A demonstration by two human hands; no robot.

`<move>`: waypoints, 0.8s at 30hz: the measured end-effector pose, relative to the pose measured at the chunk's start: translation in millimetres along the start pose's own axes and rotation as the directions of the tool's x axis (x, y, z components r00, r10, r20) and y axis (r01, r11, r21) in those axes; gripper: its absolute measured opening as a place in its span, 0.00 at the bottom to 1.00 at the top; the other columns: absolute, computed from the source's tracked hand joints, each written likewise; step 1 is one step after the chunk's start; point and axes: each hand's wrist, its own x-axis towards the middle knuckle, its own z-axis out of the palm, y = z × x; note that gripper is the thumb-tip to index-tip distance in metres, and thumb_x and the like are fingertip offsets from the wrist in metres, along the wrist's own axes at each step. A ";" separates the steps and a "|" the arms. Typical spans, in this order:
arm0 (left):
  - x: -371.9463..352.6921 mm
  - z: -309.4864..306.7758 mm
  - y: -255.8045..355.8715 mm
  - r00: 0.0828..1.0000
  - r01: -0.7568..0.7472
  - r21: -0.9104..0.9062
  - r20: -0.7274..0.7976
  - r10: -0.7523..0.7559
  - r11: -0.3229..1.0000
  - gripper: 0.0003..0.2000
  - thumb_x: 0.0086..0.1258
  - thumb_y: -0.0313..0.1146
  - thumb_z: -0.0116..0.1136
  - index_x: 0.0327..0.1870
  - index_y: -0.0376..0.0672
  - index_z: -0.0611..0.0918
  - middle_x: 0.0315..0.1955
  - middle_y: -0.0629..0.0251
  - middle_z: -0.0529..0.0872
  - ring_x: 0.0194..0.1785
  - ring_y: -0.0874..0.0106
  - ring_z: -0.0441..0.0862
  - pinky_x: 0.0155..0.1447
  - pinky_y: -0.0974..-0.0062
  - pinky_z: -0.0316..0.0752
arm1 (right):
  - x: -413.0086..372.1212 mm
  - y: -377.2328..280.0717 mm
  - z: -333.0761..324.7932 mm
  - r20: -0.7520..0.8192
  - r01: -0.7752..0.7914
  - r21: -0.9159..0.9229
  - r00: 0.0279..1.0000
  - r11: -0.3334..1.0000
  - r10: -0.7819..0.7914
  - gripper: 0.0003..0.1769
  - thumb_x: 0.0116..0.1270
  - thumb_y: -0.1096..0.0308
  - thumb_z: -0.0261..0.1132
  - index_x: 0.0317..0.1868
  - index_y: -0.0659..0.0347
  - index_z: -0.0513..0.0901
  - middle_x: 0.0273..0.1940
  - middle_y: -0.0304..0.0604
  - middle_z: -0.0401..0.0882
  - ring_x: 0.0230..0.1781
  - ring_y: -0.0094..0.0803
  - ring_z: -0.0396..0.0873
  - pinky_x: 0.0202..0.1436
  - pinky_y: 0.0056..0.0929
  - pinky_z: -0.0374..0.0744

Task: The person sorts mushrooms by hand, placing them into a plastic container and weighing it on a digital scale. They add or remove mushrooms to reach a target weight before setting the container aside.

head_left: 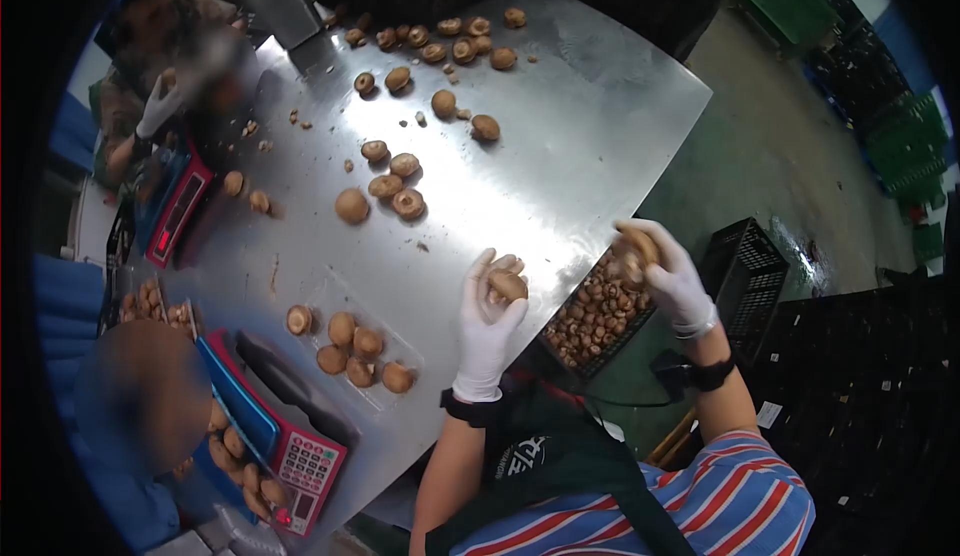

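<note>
Clear plastic tray [399, 340] lies left of my white-gloved left hand [485, 326], the nearer one.
On the silver metal desk [590, 106], it bears round brown mushrooms [342, 329]; that hand cups another mushroom [509, 287], my white-gloved right hand [678, 284] grips a blurred brown mushroom [640, 246] by the black plastic crate [625, 342].

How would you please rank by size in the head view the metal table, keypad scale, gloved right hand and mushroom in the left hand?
1. Metal table
2. Keypad scale
3. Gloved right hand
4. Mushroom in the left hand
</note>
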 end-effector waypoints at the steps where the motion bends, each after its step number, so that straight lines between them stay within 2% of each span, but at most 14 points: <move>1: -5.7 4.7 17.5 0.997 0.065 -0.340 -0.011 -0.073 0.938 0.33 0.62 0.17 0.55 0.70 0.36 0.60 0.68 0.45 0.64 0.72 0.54 0.66 0.74 0.62 0.66 | -12.1 -9.6 -8.9 -0.086 -0.106 -0.097 0.992 0.990 0.098 0.33 0.58 0.61 0.67 0.64 0.64 0.73 0.47 0.40 0.77 0.40 0.22 0.76 0.45 0.21 0.76; 2: -10.7 2.0 26.5 0.997 0.060 -0.335 -0.033 -0.075 0.940 0.33 0.62 0.17 0.55 0.70 0.36 0.60 0.68 0.45 0.64 0.72 0.54 0.66 0.74 0.62 0.66 | -20.2 -13.9 -20.2 -0.195 -0.226 -0.147 0.961 0.963 0.196 0.31 0.55 0.67 0.64 0.62 0.62 0.74 0.47 0.38 0.77 0.40 0.22 0.76 0.43 0.19 0.76; 4: -18.0 -7.4 39.6 0.990 0.140 -0.767 0.123 -0.070 0.626 0.35 0.59 0.21 0.60 0.69 0.36 0.60 0.68 0.44 0.62 0.73 0.50 0.64 0.76 0.58 0.64 | -41.5 42.5 -82.7 -0.094 -0.074 0.146 0.992 0.987 0.088 0.39 0.54 0.53 0.74 0.63 0.62 0.73 0.47 0.38 0.77 0.40 0.24 0.76 0.47 0.23 0.76; 6: -24.4 -14.1 43.7 0.989 0.148 -0.753 0.115 -0.093 0.641 0.35 0.57 0.26 0.62 0.67 0.35 0.62 0.69 0.43 0.62 0.73 0.49 0.62 0.76 0.55 0.65 | -53.9 81.1 -113.3 -0.078 -0.182 0.167 0.977 0.969 0.197 0.45 0.53 0.42 0.74 0.65 0.61 0.72 0.52 0.41 0.78 0.45 0.29 0.78 0.53 0.25 0.75; 8: -25.6 -20.1 40.3 0.962 0.269 -0.911 0.271 -0.035 0.312 0.32 0.59 0.25 0.56 0.67 0.32 0.63 0.70 0.44 0.61 0.74 0.48 0.60 0.76 0.53 0.65 | -56.0 103.9 -119.6 -0.259 -0.267 -0.193 0.942 0.944 0.213 0.38 0.58 0.48 0.72 0.64 0.61 0.74 0.54 0.44 0.79 0.48 0.31 0.79 0.56 0.27 0.75; 11: -29.6 -23.7 43.8 0.971 0.237 -0.914 0.231 -0.057 0.329 0.30 0.60 0.28 0.56 0.65 0.32 0.66 0.69 0.47 0.64 0.72 0.49 0.63 0.75 0.52 0.65 | -53.3 125.7 -121.8 -0.498 -0.429 -0.623 0.862 0.654 0.091 0.27 0.66 0.57 0.68 0.62 0.61 0.77 0.56 0.49 0.81 0.52 0.35 0.81 0.60 0.29 0.75; 12: -31.8 -25.9 42.2 0.972 0.233 -0.913 0.224 -0.067 0.334 0.30 0.60 0.28 0.56 0.65 0.32 0.66 0.69 0.47 0.64 0.72 0.49 0.63 0.75 0.52 0.65 | -38.5 106.5 -91.9 -0.438 -0.252 -0.567 0.899 0.784 -0.028 0.20 0.68 0.67 0.65 0.59 0.63 0.79 0.50 0.46 0.83 0.48 0.32 0.82 0.57 0.29 0.77; 14: -28.3 -28.3 34.6 0.983 0.182 -0.896 0.164 -0.081 0.405 0.29 0.59 0.30 0.57 0.65 0.34 0.69 0.67 0.50 0.67 0.69 0.51 0.67 0.73 0.54 0.65 | -15.8 49.9 -10.7 -0.350 -0.126 -0.582 0.930 0.804 -0.108 0.25 0.66 0.68 0.66 0.63 0.61 0.76 0.48 0.43 0.82 0.47 0.31 0.82 0.55 0.28 0.78; 15: -26.5 -26.7 30.7 0.983 0.181 -0.896 0.164 -0.078 0.406 0.29 0.59 0.30 0.57 0.65 0.34 0.69 0.67 0.50 0.67 0.69 0.51 0.67 0.73 0.54 0.65 | -11.1 39.1 13.4 -0.247 -0.094 -0.423 0.969 0.901 -0.014 0.28 0.65 0.69 0.67 0.66 0.60 0.73 0.50 0.44 0.80 0.48 0.30 0.81 0.56 0.28 0.77; 16: -25.6 -23.0 25.8 0.996 0.088 -0.425 0.062 -0.068 0.901 0.29 0.59 0.32 0.59 0.65 0.36 0.70 0.66 0.50 0.68 0.69 0.52 0.68 0.73 0.56 0.65 | -9.0 32.3 32.6 -0.124 -0.088 -0.247 0.991 0.965 0.058 0.32 0.65 0.70 0.67 0.69 0.59 0.70 0.52 0.44 0.79 0.50 0.30 0.79 0.56 0.27 0.77; 17: -25.1 -18.3 20.2 1.000 -0.005 0.255 -0.009 0.008 0.967 0.30 0.60 0.34 0.61 0.65 0.38 0.71 0.65 0.50 0.69 0.68 0.52 0.68 0.72 0.58 0.64 | -6.9 27.3 53.8 0.007 -0.135 -0.072 0.991 0.988 0.136 0.36 0.64 0.69 0.68 0.72 0.59 0.66 0.55 0.46 0.76 0.52 0.30 0.78 0.58 0.28 0.76; 18: -29.5 -11.4 11.0 0.987 -0.161 0.523 0.097 0.129 0.837 0.31 0.61 0.38 0.65 0.66 0.40 0.71 0.67 0.49 0.67 0.69 0.50 0.65 0.73 0.59 0.60 | -5.7 24.4 66.9 0.150 -0.195 0.097 0.972 0.976 0.180 0.40 0.64 0.69 0.69 0.75 0.58 0.61 0.58 0.47 0.74 0.55 0.31 0.76 0.60 0.28 0.76; 20: -37.8 10.0 13.7 0.930 -0.359 0.763 0.345 0.131 0.538 0.32 0.62 0.39 0.67 0.67 0.40 0.70 0.67 0.46 0.65 0.71 0.48 0.62 0.75 0.58 0.56 | -7.9 25.3 63.1 0.205 -0.336 -0.096 0.915 0.937 0.349 0.43 0.64 0.67 0.71 0.76 0.59 0.59 0.63 0.47 0.72 0.62 0.29 0.72 0.64 0.29 0.73; 24: -46.3 6.3 -2.1 0.942 -0.269 0.634 0.331 0.060 0.725 0.32 0.61 0.37 0.67 0.68 0.42 0.71 0.65 0.48 0.68 0.69 0.51 0.65 0.73 0.59 0.59 | -19.0 19.3 2.7 0.103 -0.356 -0.517 0.877 0.778 0.470 0.40 0.63 0.59 0.71 0.71 0.66 0.66 0.60 0.53 0.77 0.66 0.38 0.71 0.68 0.35 0.70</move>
